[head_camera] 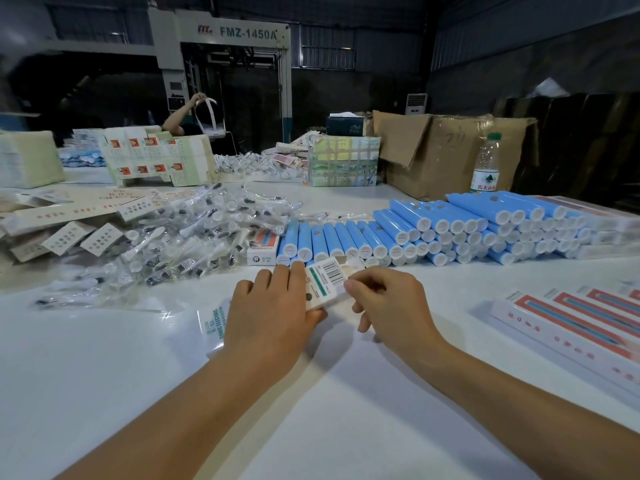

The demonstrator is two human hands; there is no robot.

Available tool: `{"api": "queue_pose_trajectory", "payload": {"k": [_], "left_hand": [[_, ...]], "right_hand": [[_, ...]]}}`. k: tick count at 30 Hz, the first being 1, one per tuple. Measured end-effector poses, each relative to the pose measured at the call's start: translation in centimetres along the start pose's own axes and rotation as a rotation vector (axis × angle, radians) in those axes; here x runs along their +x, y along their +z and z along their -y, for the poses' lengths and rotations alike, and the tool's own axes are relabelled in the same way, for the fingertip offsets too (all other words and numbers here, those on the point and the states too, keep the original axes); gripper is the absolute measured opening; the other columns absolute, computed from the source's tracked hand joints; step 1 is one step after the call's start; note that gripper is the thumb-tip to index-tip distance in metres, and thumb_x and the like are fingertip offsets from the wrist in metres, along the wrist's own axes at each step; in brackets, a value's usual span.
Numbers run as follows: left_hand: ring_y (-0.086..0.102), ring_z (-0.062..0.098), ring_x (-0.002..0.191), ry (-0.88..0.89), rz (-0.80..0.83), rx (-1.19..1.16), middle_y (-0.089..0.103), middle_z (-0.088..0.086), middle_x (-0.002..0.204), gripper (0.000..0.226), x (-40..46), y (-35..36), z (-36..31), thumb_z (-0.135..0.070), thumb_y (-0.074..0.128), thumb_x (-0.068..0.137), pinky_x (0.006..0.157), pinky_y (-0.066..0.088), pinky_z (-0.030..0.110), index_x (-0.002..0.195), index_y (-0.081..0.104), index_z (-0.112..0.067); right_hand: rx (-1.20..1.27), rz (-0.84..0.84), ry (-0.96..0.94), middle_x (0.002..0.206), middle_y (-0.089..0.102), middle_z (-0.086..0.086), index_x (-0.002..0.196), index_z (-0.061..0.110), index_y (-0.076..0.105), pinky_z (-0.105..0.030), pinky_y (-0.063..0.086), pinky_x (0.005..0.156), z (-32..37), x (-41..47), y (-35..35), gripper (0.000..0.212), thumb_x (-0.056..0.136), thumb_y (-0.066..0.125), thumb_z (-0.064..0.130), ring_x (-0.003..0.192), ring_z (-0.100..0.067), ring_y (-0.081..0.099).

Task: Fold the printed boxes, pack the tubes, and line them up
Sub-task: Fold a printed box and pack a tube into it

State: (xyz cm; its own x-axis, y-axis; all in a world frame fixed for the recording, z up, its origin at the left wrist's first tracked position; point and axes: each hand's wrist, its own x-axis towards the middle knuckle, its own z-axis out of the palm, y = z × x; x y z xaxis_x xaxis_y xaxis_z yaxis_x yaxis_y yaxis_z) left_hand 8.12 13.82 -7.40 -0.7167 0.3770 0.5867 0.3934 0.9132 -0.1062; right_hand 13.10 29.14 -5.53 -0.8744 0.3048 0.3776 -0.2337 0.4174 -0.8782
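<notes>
A small printed box (325, 279) with a barcode and a green stripe sits on the white table between my hands. My left hand (273, 310) holds it from the left, fingers over its top and thumb under its near end. My right hand (388, 303) pinches the box's right flap at its edge. Just behind the box lies a long stack of blue tubes (433, 233) with white caps, piled in rows. Packed boxes with red and blue print (571, 323) lie lined up at the right. A flat printed box (214, 323) lies under my left wrist.
A heap of bagged white brush heads (180, 237) covers the left middle. Flat box blanks (69, 216) lie at far left. A water bottle (486, 164), brown cartons (450, 150) and a taped package (343, 161) stand behind. A person (183, 116) works by the machine.
</notes>
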Motion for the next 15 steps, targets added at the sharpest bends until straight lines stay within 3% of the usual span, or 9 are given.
{"api": "queue_pose_trajectory", "payload": {"k": [1,3,5,7,9,11,13,15], "left_hand": [[0.041,0.017,0.118,0.005,-0.001,0.002,0.039,-0.004,0.136,0.070,-0.05,-0.02,-0.05,-0.061,0.032,0.092,0.089,0.032,0.030,0.144,0.014,-0.019],[0.040,0.017,0.118,0.030,0.004,0.016,0.038,-0.003,0.137,0.071,-0.21,-0.05,-0.18,-0.061,0.031,0.092,0.090,0.032,0.031,0.145,0.013,-0.018],[0.040,0.019,0.117,0.068,0.015,0.031,0.038,-0.002,0.136,0.071,-0.36,-0.07,-0.45,-0.062,0.030,0.092,0.091,0.031,0.031,0.145,0.012,-0.018],[0.040,0.019,0.117,0.085,0.026,0.030,0.039,-0.002,0.136,0.072,-0.43,-0.09,-0.74,-0.062,0.030,0.092,0.091,0.031,0.032,0.145,0.012,-0.017],[0.040,0.019,0.117,0.079,0.023,0.031,0.039,-0.002,0.135,0.072,-0.41,-0.07,-0.87,-0.063,0.031,0.092,0.090,0.031,0.032,0.145,0.011,-0.018],[0.040,0.018,0.115,0.073,0.018,0.033,0.040,-0.002,0.133,0.072,-0.43,-0.11,-0.88,-0.063,0.031,0.092,0.089,0.031,0.031,0.144,0.011,-0.017],[0.041,0.018,0.114,0.074,0.016,0.035,0.041,-0.002,0.132,0.072,-0.49,-0.09,-0.87,-0.063,0.032,0.092,0.088,0.032,0.032,0.143,0.013,-0.017],[0.041,0.018,0.113,0.082,0.014,0.037,0.041,-0.002,0.132,0.071,-0.54,-0.06,-0.85,-0.062,0.031,0.092,0.088,0.031,0.032,0.143,0.014,-0.016]], "right_hand": [[0.021,0.000,0.021,0.063,0.059,0.003,0.093,0.018,0.069,-0.015,0.036,0.034,0.04,0.10,-0.04,0.010,0.090,0.062,0.012,0.042,-0.004,0.052],[0.046,0.032,0.073,0.063,0.055,0.001,0.125,0.021,0.057,-0.016,0.035,0.033,-0.17,0.40,-0.08,0.036,0.091,0.059,0.011,0.038,-0.003,0.049],[0.041,0.092,0.137,0.063,0.052,0.000,0.140,0.026,0.043,-0.016,0.034,0.033,-0.20,0.55,-0.07,0.051,0.093,0.056,0.013,0.036,-0.002,0.046],[-0.012,0.107,0.152,0.063,0.055,0.004,0.129,0.023,0.055,-0.017,0.034,0.035,-0.26,0.57,0.00,0.036,0.095,0.053,0.015,0.041,-0.002,0.047],[-0.065,0.072,0.116,0.072,0.062,0.007,0.103,0.020,0.065,-0.018,0.037,0.040,-0.30,0.42,0.18,0.015,0.095,0.053,0.017,0.052,-0.005,0.050],[-0.112,0.058,0.086,0.081,0.066,0.004,0.084,0.016,0.065,-0.028,0.044,0.050,-0.43,0.31,0.35,0.018,0.095,0.052,0.017,0.060,-0.008,0.051],[-0.139,0.069,0.072,0.086,0.066,-0.003,0.082,0.007,0.066,-0.038,0.046,0.061,-0.56,0.38,0.63,0.023,0.096,0.049,0.015,0.065,-0.012,0.050],[-0.143,0.083,0.068,0.090,0.065,-0.009,0.086,0.003,0.065,-0.037,0.043,0.064,-0.67,0.52,0.79,0.024,0.097,0.047,0.014,0.070,-0.015,0.049]]}}
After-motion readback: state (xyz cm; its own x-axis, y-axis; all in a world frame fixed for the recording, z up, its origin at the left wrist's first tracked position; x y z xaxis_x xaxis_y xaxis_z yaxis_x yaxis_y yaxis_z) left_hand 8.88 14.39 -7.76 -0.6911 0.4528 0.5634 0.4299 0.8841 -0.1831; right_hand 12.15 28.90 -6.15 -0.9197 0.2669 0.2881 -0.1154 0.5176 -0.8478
